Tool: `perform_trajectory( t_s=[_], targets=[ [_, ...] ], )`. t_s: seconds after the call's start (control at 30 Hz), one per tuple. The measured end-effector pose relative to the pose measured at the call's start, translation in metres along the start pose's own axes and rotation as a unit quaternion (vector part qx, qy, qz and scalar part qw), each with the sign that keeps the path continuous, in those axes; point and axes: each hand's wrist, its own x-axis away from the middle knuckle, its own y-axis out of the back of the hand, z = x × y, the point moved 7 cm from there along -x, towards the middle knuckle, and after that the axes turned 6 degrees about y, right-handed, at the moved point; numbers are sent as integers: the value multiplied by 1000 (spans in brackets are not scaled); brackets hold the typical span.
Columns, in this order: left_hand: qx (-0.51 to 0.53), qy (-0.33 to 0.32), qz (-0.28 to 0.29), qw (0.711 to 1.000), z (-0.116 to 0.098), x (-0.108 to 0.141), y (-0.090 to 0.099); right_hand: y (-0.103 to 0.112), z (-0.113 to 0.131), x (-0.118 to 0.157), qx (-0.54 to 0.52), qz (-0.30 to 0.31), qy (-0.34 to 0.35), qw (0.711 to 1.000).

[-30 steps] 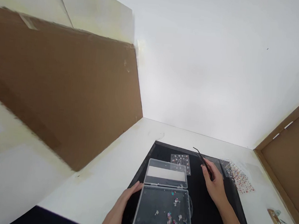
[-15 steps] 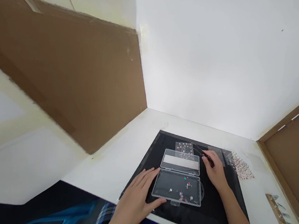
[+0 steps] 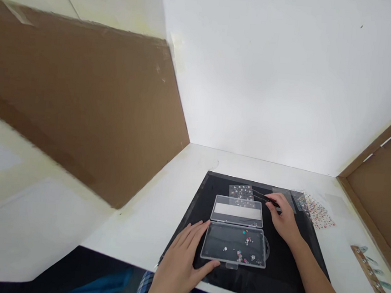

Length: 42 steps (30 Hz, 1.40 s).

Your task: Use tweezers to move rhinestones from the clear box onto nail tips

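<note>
A clear plastic case lies open on a black mat, with small gems and charms in its lower tray. My left hand rests spread at the case's left side, its thumb at the front edge and fingertips near the hinge corner. In my right hand is a pair of dark tweezers, held between thumb and fingers. The tweezers' tips point left over a clear sticker sheet behind the case. Whether the tips grip anything is too small to tell.
More clear sheets with coloured dots lie at the mat's right edge. A wooden strip with metal clips sits farther right on the white table. Brown cardboard panels stand left and right, and a white wall is behind.
The tweezers have tilted flatter over the sticker sheet as my right hand turned slightly. My left hand stays beside the case. The whole view has shifted a little.
</note>
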Motion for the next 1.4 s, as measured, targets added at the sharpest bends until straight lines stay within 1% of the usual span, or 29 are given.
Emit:
perform_trajectory(
  t_s=[0.27,0.57,0.9,1.17,1.4],
  targets=[
    [-6,-4,-9,1000,4,1,-1,-3,5,-1,43,37,38,998],
    [-6,-18,4,1000,1,-2,-1,-7,10,1,78,70,79,991],
    [-14,-21,-5,1000,0,0,0,-8,13,3,105,82,108,985],
    [-42,-47,-22,998,-8,-2,8,-11,21,4,110,98,138,979],
    [-36,-48,-13,998,-10,-4,10,-11,28,4,110,92,165,976]
  ],
)
